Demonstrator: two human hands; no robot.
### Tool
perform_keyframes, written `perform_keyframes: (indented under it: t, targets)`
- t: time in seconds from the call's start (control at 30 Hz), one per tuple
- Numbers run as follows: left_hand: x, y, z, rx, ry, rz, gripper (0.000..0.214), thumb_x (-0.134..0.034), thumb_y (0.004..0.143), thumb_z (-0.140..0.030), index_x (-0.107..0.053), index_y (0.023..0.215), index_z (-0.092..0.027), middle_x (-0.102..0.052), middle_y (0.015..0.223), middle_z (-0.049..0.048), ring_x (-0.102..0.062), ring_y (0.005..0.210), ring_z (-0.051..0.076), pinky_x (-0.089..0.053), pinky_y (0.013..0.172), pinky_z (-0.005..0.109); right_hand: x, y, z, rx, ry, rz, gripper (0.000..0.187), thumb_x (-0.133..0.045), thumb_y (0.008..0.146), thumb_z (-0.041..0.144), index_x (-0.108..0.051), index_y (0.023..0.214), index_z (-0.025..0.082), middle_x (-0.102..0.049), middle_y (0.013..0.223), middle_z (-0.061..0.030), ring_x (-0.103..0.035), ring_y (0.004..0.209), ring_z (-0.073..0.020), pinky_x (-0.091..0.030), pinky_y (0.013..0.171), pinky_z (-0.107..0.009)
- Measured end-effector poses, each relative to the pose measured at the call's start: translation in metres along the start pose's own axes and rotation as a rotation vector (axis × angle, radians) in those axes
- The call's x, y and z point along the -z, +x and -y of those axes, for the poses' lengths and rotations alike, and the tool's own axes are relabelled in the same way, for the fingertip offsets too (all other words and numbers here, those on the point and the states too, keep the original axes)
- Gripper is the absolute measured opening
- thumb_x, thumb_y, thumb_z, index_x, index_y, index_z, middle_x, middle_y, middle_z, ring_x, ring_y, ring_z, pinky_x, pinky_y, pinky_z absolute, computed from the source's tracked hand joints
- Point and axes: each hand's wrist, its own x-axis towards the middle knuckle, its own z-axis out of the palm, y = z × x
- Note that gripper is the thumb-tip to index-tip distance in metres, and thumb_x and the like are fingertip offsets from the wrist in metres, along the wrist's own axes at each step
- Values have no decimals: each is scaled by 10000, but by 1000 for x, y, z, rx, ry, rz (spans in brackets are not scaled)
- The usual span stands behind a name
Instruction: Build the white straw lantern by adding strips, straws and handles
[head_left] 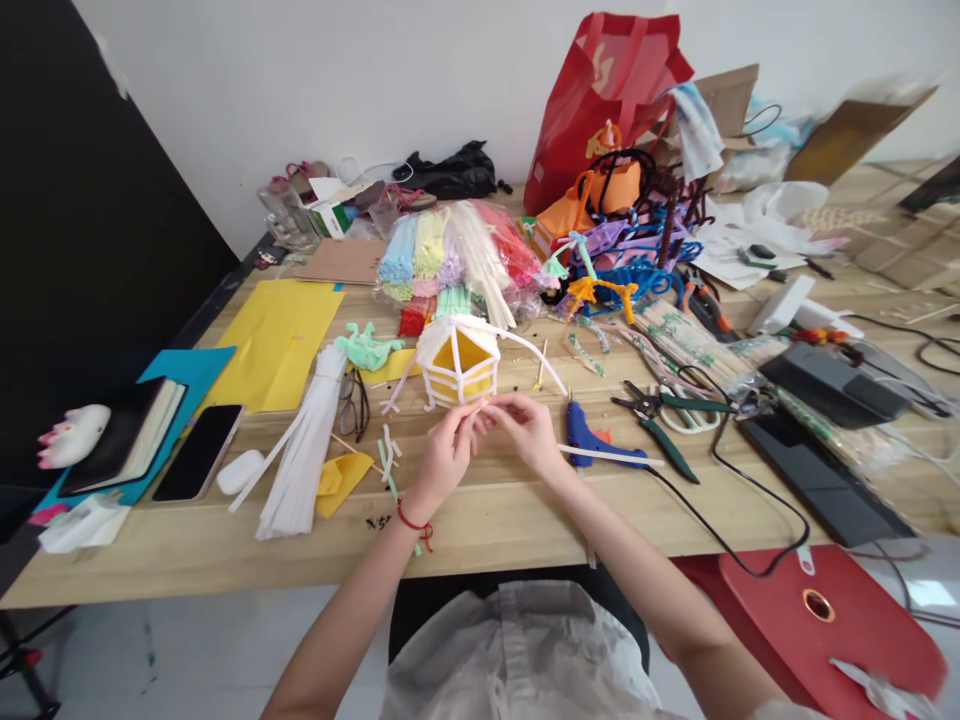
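Note:
My left hand (451, 445) and my right hand (521, 428) meet at the table's middle, fingertips pinched together. Something small and pale shows between them, mostly hidden by the fingers. Just beyond the fingertips stands a small white lantern-like frame of pipe cleaners (459, 375), with yellow panels inside. A loose white pipe cleaner (532, 350) curves from its top to the right, and a pale pink-lilac one slants down at its left. Right of my right hand lies a blue glue gun (589, 437). A thin white strip (615, 456) runs from beside my right wrist across it.
Left lie a bundle of white pipe cleaners (304, 455), glasses (352, 405), a phone (201, 452) and yellow sheets (274, 340). Behind are bagged coloured pipe cleaners (450, 250) and a red bag (600, 90). Green-handled pliers (660, 415) and a black cord (701, 520) lie right.

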Motion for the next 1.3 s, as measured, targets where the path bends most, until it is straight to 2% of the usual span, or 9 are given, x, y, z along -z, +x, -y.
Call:
perform_keyframes:
  t: [0.13, 0.27, 0.37, 0.43, 0.73, 0.87, 0.97, 1.2, 1.3]
  targets:
    - [-3, 3, -3, 119, -247, -2, 280, -467, 955, -356, -610, 1128, -189, -578, 708, -16, -516, 481, 66, -428, 495, 202, 2, 3, 1, 101, -68, 38, 291, -682, 812, 388, -649, 1035, 204, -702, 851, -48, -665, 743, -168, -558, 693, -298]
    - [-3, 7, -5, 223, -432, -2, 254, -528, 918, -407, -598, 990, -173, -562, 670, -26, -494, 449, 66, -379, 434, 200, 7, 3, 4, 290, -256, 116, 164, -599, 890, 292, -692, 993, 203, -687, 987, -82, -646, 932, -187, -523, 859, -350]
    - [-1, 9, -4, 239, -457, 14, 276, -523, 916, -428, -583, 962, -163, -566, 652, -24, -477, 427, 64, -352, 409, 200, 10, 2, 3, 437, -411, 138, 205, -540, 929, 265, -691, 1053, 204, -675, 1018, -96, -640, 970, -194, -520, 878, -369]
    - [0, 10, -3, 242, -466, 26, 281, -520, 917, -429, -578, 979, -160, -576, 657, -23, -464, 413, 57, -340, 405, 199, 11, 2, 1, 459, -429, 122, 199, -551, 924, 266, -695, 1047, 203, -679, 1000, -95, -643, 969, -196, -525, 874, -368]
    - [0, 12, 0, 241, -466, 70, 263, -525, 920, -407, -540, 1033, -170, -545, 639, -43, -437, 421, 48, -327, 410, 187, 15, 7, 5, 427, -418, 167, 163, -580, 910, 289, -669, 997, 183, -678, 880, -67, -640, 795, -165, -536, 735, -302]
    - [0, 12, 4, 243, -473, 94, 265, -515, 925, -416, -481, 1071, -197, -536, 632, -57, -417, 414, 50, -305, 391, 177, 18, 9, 10, 433, -455, 278, 223, -510, 949, 255, -651, 1111, 195, -659, 965, -80, -629, 896, -172, -514, 823, -331]
    - [1, 13, 4, 259, -479, 110, 286, -525, 918, -419, -457, 1106, -214, -531, 628, -61, -409, 422, 58, -295, 382, 171, 20, 10, 10, 431, -466, 331, 230, -481, 962, 248, -652, 1102, 185, -651, 997, -91, -625, 922, -172, -504, 854, -336]
    - [2, 14, 0, 235, -477, 107, 281, -503, 936, -396, -434, 1132, -206, -529, 633, -64, -413, 426, 50, -306, 393, 161, 17, 9, 5, 199, -249, 203, 223, -607, 879, 353, -679, 1031, 207, -676, 880, -62, -650, 791, -171, -556, 709, -296]
    - [2, 14, -1, 235, -488, 112, 304, -511, 931, -409, -431, 1141, -204, -536, 632, -65, -428, 430, 55, -317, 394, 159, 16, 9, 2, 165, -184, 184, 225, -638, 847, 401, -683, 965, 215, -689, 862, -56, -669, 732, -170, -575, 679, -301]
